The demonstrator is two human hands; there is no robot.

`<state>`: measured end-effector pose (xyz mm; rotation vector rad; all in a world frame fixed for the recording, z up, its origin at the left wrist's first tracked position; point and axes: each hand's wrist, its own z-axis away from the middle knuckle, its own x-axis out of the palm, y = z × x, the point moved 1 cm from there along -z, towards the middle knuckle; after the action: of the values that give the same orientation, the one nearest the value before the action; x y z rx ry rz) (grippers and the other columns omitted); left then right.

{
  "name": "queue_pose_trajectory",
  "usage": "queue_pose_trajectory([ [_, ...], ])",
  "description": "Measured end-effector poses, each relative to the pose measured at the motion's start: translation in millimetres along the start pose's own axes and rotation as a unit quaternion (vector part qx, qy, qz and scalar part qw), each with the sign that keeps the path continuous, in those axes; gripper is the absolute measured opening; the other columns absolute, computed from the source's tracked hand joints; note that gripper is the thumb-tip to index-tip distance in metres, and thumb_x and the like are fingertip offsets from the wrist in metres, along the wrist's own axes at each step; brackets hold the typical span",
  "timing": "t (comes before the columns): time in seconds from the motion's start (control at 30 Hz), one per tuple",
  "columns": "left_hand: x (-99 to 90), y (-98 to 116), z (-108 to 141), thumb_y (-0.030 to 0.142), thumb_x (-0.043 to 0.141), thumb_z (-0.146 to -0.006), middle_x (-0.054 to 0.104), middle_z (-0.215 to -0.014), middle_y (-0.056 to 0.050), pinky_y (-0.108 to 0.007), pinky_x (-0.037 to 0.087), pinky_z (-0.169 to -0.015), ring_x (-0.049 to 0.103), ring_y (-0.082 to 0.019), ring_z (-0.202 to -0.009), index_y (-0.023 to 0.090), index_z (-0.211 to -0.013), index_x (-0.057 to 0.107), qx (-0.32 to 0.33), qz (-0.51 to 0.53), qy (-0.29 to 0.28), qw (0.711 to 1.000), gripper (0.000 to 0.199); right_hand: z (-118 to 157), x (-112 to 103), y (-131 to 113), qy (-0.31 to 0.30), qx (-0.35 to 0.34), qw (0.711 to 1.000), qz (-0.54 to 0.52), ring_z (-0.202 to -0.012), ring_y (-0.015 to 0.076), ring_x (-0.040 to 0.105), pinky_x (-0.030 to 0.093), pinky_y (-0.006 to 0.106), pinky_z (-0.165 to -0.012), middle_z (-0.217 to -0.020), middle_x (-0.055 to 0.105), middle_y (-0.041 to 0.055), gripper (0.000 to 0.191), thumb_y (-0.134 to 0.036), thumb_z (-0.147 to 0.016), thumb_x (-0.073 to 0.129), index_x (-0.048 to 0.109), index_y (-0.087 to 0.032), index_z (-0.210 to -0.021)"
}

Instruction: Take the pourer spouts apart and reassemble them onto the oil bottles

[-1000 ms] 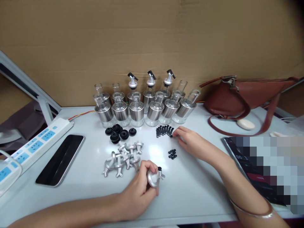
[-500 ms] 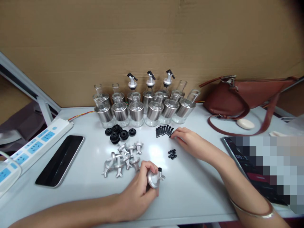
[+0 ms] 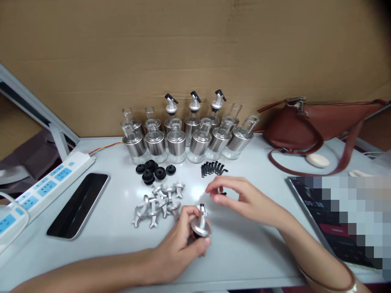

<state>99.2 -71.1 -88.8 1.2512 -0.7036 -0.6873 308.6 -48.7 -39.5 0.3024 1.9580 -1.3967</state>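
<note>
My left hand (image 3: 180, 246) is closed around a silver pourer spout (image 3: 200, 224), tilted upward, with a black tip on its nozzle and a black stopper below its disc. To its right, my right hand (image 3: 241, 197) hovers with curved fingers, thumb and index apart, and nothing visible between them. Behind that hand lies a row of small black levers (image 3: 212, 167), the rightmost one askew. Small black caps (image 3: 224, 193) are mostly hidden by the right hand. Left of the hands is a pile of silver spouts (image 3: 159, 203), with several black rubber stoppers (image 3: 159, 173) behind it.
Glass bottles with steel bands (image 3: 176, 142) stand in two rows at the back, three fitted with pourers (image 3: 194, 101). A power strip (image 3: 45, 189) and a phone (image 3: 78, 205) lie left. At right are a brown bag (image 3: 330, 124), a white oval object (image 3: 317, 160) and a tablet-like screen (image 3: 330, 219).
My right hand has drawn back from the black levers toward my left hand, leaving the end lever turned. My left hand has tipped the spout more upright, showing its black stopper.
</note>
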Motion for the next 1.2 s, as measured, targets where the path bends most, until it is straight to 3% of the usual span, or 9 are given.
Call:
queue_pose_trajectory([
  [0.13,-1.8,6.6,-1.4,0.038,0.047,-0.093,0.047,-0.090,-0.002,-0.033,0.039,-0.078,0.049,-0.016,-0.077,0.019,-0.101,0.040,0.003,-0.049,-0.010,0.999,0.022,-1.8,14.9,-5.7,-0.070,-0.019,0.995,-0.074,-0.072,0.0126,0.060,0.046,0.023,-0.069,-0.082,0.067,0.0021,0.021,-0.028,-0.098,0.048,0.065,-0.017,-0.092],
  [0.3,-2.8,7.5,-2.4,0.037,0.047,-0.091,0.048,-0.086,-0.002,-0.032,0.040,-0.075,0.047,-0.016,-0.074,0.019,-0.102,0.040,0.008,-0.049,-0.034,0.998,0.022,-3.4,20.5,-2.8,-0.104,-0.013,0.990,-0.098,-0.073,0.0131,0.056,0.044,0.024,-0.070,-0.081,0.063,0.0029,0.032,-0.035,-0.101,0.039,0.061,-0.016,-0.088],
  [0.5,-1.2,9.1,-0.7,0.031,0.049,-0.086,0.049,-0.087,-0.003,-0.036,0.040,-0.078,0.047,-0.018,-0.078,0.019,-0.105,0.043,-0.024,-0.104,-0.051,0.993,0.022,-2.5,20.8,-12.7,-0.132,-0.036,0.986,-0.094,-0.064,0.0117,0.048,0.040,0.024,-0.065,-0.068,0.053,-0.0004,0.046,-0.040,-0.103,0.031,0.049,-0.018,-0.067],
  [0.63,-0.7,12.0,-1.1,0.028,0.046,-0.087,0.049,-0.082,-0.001,-0.036,0.039,-0.079,0.048,-0.019,-0.078,0.019,-0.102,0.044,-0.029,-0.108,-0.046,0.993,0.018,-1.7,24.5,-11.4,-0.134,0.000,0.983,-0.127,-0.055,0.0097,0.045,0.037,0.023,-0.057,-0.059,0.051,-0.0016,0.050,-0.042,-0.101,0.033,0.050,-0.017,-0.061],
  [0.77,-0.4,10.6,-1.7,0.025,0.045,-0.087,0.049,-0.082,-0.001,-0.036,0.041,-0.079,0.050,-0.018,-0.076,0.018,-0.105,0.041,-0.042,-0.082,-0.039,0.995,0.020,-2.8,21.7,-2.1,-0.078,0.044,0.986,-0.138,-0.050,0.0087,0.039,0.033,0.022,-0.050,-0.053,0.045,-0.0038,0.053,-0.049,-0.098,0.040,0.051,-0.016,-0.057],
  [0.87,-0.3,9.5,-0.8,0.023,0.045,-0.087,0.048,-0.084,0.000,-0.035,0.041,-0.079,0.050,-0.017,-0.076,0.019,-0.103,0.040,-0.049,-0.074,-0.032,0.996,0.017,-4.7,10.5,5.4,0.008,0.024,0.993,-0.113,-0.066,0.0122,0.054,0.044,0.024,-0.062,-0.072,0.059,0.0014,0.040,-0.048,-0.094,0.051,0.062,-0.016,-0.072],
  [0.93,-0.2,9.4,0.0,0.023,0.045,-0.088,0.048,-0.086,-0.001,-0.034,0.041,-0.078,0.049,-0.016,-0.077,0.019,-0.103,0.041,-0.044,-0.082,-0.030,0.995,0.016,-4.9,1.5,10.7,0.035,0.017,0.995,-0.087,-0.075,0.0147,0.060,0.049,0.027,-0.070,-0.085,0.064,0.0051,0.028,-0.041,-0.091,0.057,0.066,-0.017,-0.082],
  [1.07,0.3,9.4,0.9,0.023,0.045,-0.088,0.048,-0.087,-0.001,-0.034,0.041,-0.077,0.050,-0.017,-0.077,0.020,-0.105,0.041,-0.042,-0.083,-0.035,0.995,0.018,-2.2,-12.1,21.1,0.041,0.067,0.997,0.000,-0.070,0.0160,0.062,0.050,0.027,-0.066,-0.080,0.067,0.0046,0.017,-0.031,-0.089,0.056,0.064,-0.018,-0.083],
  [1.2,0.4,8.8,0.0,0.024,0.045,-0.087,0.048,-0.089,-0.002,-0.034,0.041,-0.077,0.051,-0.017,-0.077,0.020,-0.104,0.041,-0.041,-0.087,-0.030,0.995,0.018,0.6,-16.6,28.5,0.017,0.104,0.992,0.072,-0.075,0.0186,0.066,0.049,0.029,-0.067,-0.088,0.072,0.0057,0.020,-0.031,-0.091,0.049,0.065,-0.019,-0.092],
])
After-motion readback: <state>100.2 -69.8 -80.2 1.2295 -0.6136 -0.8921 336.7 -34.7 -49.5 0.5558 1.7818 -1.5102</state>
